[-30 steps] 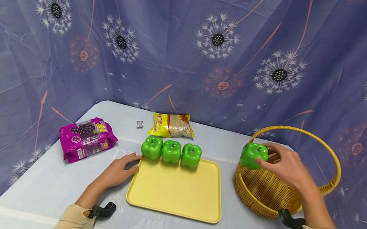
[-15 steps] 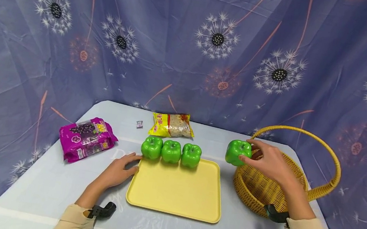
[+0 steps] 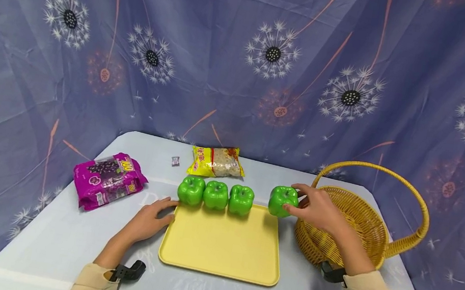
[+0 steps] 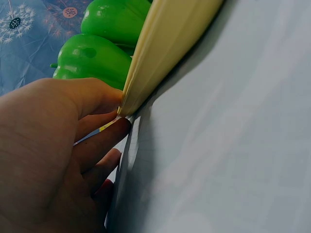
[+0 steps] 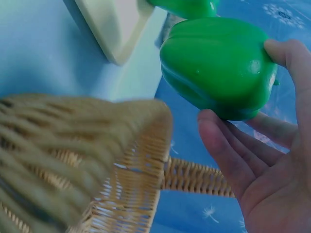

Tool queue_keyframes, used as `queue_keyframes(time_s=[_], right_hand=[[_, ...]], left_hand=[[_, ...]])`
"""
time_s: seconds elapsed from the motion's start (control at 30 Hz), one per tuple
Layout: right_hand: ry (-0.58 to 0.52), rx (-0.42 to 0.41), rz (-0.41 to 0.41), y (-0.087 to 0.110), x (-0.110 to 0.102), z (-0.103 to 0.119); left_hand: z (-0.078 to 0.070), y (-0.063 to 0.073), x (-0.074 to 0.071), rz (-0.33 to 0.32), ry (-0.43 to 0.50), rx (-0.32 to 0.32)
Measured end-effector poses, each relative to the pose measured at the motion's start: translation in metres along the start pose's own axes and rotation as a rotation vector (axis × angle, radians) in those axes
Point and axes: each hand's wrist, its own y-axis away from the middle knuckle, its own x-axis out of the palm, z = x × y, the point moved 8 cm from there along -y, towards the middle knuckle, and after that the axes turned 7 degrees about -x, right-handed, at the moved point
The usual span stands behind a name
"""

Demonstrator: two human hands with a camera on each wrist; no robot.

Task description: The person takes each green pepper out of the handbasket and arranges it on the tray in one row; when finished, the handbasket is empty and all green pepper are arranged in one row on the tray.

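In the head view my right hand (image 3: 315, 207) holds a green bell pepper (image 3: 282, 201) between thumb and fingers, over the far right corner of the yellow tray (image 3: 223, 243). In the right wrist view the bell pepper (image 5: 218, 65) lies on its side against the fingertips. Three more bell peppers (image 3: 216, 195) stand side by side along the tray's far edge, towards its left. My left hand (image 3: 148, 220) rests at the tray's left side, its thumb and forefinger touching the rim near the far corner. The left wrist view shows those fingertips at the tray edge (image 4: 160, 48).
A wicker basket (image 3: 326, 240) with a tall handle stands right of the tray, beneath my right forearm. A purple packet (image 3: 109, 180) lies at the left. Behind the peppers are a yellow-ended clear bag (image 3: 218, 161) and a tiny wrapped piece (image 3: 175, 161). A patterned curtain (image 3: 208, 62) hangs behind.
My right hand has carried the bell pepper leftwards from above the basket to the tray's far right corner. The left hand stays at the tray rim. The head view has tilted slightly.
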Motion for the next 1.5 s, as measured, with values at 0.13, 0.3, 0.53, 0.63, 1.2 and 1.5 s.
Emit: queue_keyframes(time_s=[0.13, 0.3, 0.53, 0.63, 1.2, 1.5], right_hand=[[-0.008, 0.000, 0.014, -0.003, 0.013, 0.000], [-0.019, 0.025, 0.056, -0.004, 0.030, 0.000], [-0.033, 0.058, 0.086, -0.007, 0.047, -0.003], [-0.041, 0.069, 0.090, -0.009, 0.052, -0.004], [-0.034, 0.089, 0.099, -0.020, 0.067, -0.009], [-0.021, 0.055, 0.109, -0.018, 0.066, -0.005]], left_hand=[[0.000, 0.002, 0.000, -0.004, 0.006, 0.000], [-0.001, 0.002, 0.000, -0.004, 0.002, 0.006], [-0.001, 0.003, 0.001, 0.000, -0.001, -0.010], [-0.001, 0.002, 0.001, 0.000, -0.003, -0.009], [0.002, 0.001, 0.000, -0.006, -0.003, -0.009], [0.001, 0.000, -0.001, -0.008, 0.001, -0.003]])
